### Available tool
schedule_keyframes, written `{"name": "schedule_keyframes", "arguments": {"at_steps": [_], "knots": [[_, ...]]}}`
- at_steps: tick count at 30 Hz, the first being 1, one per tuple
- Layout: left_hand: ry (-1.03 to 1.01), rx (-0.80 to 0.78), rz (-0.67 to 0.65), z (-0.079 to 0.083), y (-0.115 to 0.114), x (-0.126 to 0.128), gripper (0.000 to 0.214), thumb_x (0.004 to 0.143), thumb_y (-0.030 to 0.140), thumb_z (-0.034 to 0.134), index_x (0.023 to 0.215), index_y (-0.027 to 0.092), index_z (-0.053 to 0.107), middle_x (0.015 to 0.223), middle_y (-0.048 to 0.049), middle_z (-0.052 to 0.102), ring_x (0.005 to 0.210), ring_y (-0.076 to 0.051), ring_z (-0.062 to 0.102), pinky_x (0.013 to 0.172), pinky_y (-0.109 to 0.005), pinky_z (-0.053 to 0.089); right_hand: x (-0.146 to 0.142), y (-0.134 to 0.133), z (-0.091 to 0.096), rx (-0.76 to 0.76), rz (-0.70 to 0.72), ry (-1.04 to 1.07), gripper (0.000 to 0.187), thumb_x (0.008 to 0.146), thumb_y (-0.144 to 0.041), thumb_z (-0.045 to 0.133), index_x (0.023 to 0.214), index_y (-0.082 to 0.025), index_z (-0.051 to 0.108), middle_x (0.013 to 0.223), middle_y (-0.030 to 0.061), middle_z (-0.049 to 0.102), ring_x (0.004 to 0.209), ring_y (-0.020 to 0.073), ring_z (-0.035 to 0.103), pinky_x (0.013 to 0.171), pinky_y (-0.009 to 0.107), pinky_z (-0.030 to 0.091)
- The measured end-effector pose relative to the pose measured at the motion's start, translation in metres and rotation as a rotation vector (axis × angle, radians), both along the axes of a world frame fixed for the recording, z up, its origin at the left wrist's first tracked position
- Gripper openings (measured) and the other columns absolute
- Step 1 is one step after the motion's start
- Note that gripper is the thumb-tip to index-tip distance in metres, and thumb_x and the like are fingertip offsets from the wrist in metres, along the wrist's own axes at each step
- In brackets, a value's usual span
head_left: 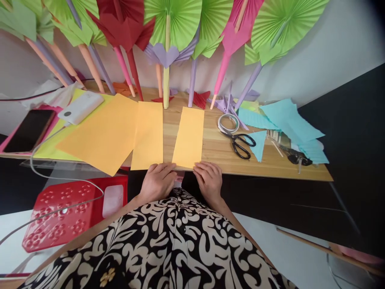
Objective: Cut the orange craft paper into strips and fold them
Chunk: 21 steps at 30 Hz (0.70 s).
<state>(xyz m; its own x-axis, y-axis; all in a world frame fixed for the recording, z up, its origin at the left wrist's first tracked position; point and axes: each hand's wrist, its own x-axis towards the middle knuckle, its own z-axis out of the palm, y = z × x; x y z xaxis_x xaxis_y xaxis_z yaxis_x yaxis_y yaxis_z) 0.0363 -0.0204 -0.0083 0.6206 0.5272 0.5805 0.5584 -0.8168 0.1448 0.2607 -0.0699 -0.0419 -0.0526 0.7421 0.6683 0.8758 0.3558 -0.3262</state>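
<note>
A narrow orange paper strip (189, 138) lies flat on the wooden shelf top, its short side at the front edge. My left hand (159, 182) pinches its near left corner, with curled fingers on top and the thumb mostly hidden. At the near right corner, my right hand (209, 180) grips the same strip in a similar way. Just left of it rests a second, wider orange paper piece (148, 136), which my left knuckles almost touch. A large orange sheet (104, 132) lies further left, partly over a yellow sheet (45, 146).
Black-handled scissors (240, 144) and a tape roll (228, 123) lie to the right, near blue paper pieces (293, 120). A phone (29, 130) and a white power bank (81, 107) with a cable sit left. Folded paper fans (173, 24) lean along the wall. A red stool (60, 212) stands below.
</note>
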Motion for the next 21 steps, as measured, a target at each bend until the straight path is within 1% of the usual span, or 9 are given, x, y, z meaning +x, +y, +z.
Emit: {"name": "schedule_keyframes", "arguments": {"at_steps": [3,7,11,14,17,19,21], "knots": [[-0.017,-0.075,-0.076,0.008,0.009,-0.005,0.013,0.092,0.013,0.059,0.094,0.018,0.071,0.103,-0.0049,0.079,0.09,-0.02,0.067,0.077,-0.038,0.046,-0.002,0.001,-0.001,0.001,-0.003,0.022,0.009,0.093,-0.017,0.068,0.097,-0.025,0.071,0.101,0.0039,0.08,0.102,0.0225,0.072,0.093,0.044,0.05],[-0.09,-0.161,-0.091,0.015,0.019,-0.011,0.012,0.094,0.015,0.06,0.1,0.018,0.07,0.094,-0.004,0.079,0.082,-0.019,0.066,0.076,-0.038,0.047,-0.002,0.001,0.002,-0.001,-0.001,0.035,0.012,0.093,-0.015,0.067,0.095,-0.027,0.069,0.098,0.003,0.079,0.099,0.0235,0.072,0.09,0.045,0.052],[-0.19,-0.227,-0.075,0.019,0.028,-0.011,0.014,0.095,0.015,0.059,0.101,0.02,0.071,0.095,-0.0042,0.079,0.086,-0.02,0.068,0.08,-0.039,0.05,0.0,0.0,0.006,-0.015,0.011,0.042,0.018,0.09,-0.014,0.068,0.095,-0.031,0.067,0.095,0.0019,0.079,0.093,0.0265,0.074,0.087,0.048,0.055],[-0.257,-0.289,-0.101,0.021,0.033,-0.01,0.017,0.096,0.017,0.059,0.108,0.02,0.07,0.103,-0.0068,0.079,0.096,-0.021,0.071,0.086,-0.041,0.054,0.004,0.001,0.012,-0.074,0.03,0.103,0.019,0.091,-0.015,0.066,0.096,-0.034,0.067,0.092,-0.0003,0.079,0.089,0.0283,0.075,0.084,0.05,0.058],[-0.293,-0.379,-0.114,0.024,0.039,-0.01,0.027,0.098,0.021,0.059,0.123,0.018,0.066,0.118,-0.0112,0.075,0.112,-0.023,0.07,0.095,-0.043,0.056,0.013,0.0,0.029,-0.121,-0.001,0.206,0.015,0.092,-0.019,0.064,0.094,-0.033,0.069,0.091,0.0002,0.079,0.087,0.0279,0.075,0.081,0.048,0.06],[-0.294,-0.442,-0.11,0.027,0.042,-0.01,0.034,0.098,0.024,0.059,0.131,0.019,0.062,0.126,-0.0127,0.072,0.12,-0.024,0.067,0.1,-0.045,0.055,0.022,0.0,0.049,-0.104,-0.07,0.286,0.01,0.092,-0.021,0.065,0.091,-0.03,0.071,0.09,0.002,0.079,0.086,0.0268,0.075,0.08,0.047,0.061],[-0.288,-0.484,-0.122,0.03,0.045,-0.009,0.039,0.098,0.027,0.059,0.136,0.02,0.059,0.13,-0.0134,0.07,0.123,-0.025,0.065,0.102,-0.047,0.055,0.034,-0.001,0.075,-0.021,-0.164,0.374,0.006,0.09,-0.024,0.069,0.09,-0.029,0.073,0.086,0.0033,0.078,0.083,0.0269,0.076,0.077,0.047,0.062]]}}
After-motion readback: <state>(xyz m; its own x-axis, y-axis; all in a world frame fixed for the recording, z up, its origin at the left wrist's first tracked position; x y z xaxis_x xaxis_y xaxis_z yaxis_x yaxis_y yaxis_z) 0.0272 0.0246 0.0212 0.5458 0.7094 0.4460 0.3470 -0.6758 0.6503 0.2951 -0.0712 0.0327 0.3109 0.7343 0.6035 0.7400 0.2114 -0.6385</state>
